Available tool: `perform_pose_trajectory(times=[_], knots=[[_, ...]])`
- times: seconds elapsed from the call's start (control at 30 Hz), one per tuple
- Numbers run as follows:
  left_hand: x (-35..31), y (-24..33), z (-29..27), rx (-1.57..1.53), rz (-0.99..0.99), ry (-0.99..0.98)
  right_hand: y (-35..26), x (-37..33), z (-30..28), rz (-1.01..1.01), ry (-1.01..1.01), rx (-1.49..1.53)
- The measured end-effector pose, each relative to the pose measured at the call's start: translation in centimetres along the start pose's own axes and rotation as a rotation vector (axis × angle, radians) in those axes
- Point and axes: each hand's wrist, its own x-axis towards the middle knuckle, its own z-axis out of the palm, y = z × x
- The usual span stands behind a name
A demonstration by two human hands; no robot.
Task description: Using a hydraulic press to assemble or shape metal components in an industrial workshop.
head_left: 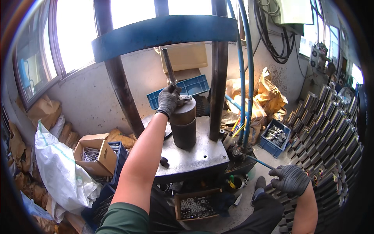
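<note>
My left hand [168, 100], in a grey-black glove, closes around the lower end of a dark metal rod [168, 64] with a collar. The rod leans slightly left, beside the top of a thick steel cylinder [184, 134]. Small round metal pieces [187, 98] lie on the cylinder's top by my fingers. The cylinder stands on the metal bed [198, 158] of a press with a blue crossbar [167, 35]. At the lower right, my gloved right hand [290, 180] is closed at the end of a thin blue lever [259, 161]. The fingers' undersides are hidden.
Stacked metal tubes [323, 124] fill the right side. A blue crate [275, 137] of metal parts stands before them. Below the press sits a tray [196, 206] of small rings. A cardboard box [93, 154] of rods and a white sack [60, 163] are at left.
</note>
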Motion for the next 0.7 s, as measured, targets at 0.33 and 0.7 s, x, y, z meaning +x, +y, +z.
perform_pose_trajectory(times=[0.33, 0.7], knots=[[0.3, -1.0, 0.2, 0.19, 0.1, 0.024, -0.9, -0.8, 0.2, 0.068, -0.062, 0.074], [-1.0, 0.7, 0.1, 0.171, 0.064, 0.004, -0.3, -5.9, 6.4, 0.023, -0.037, 0.022]])
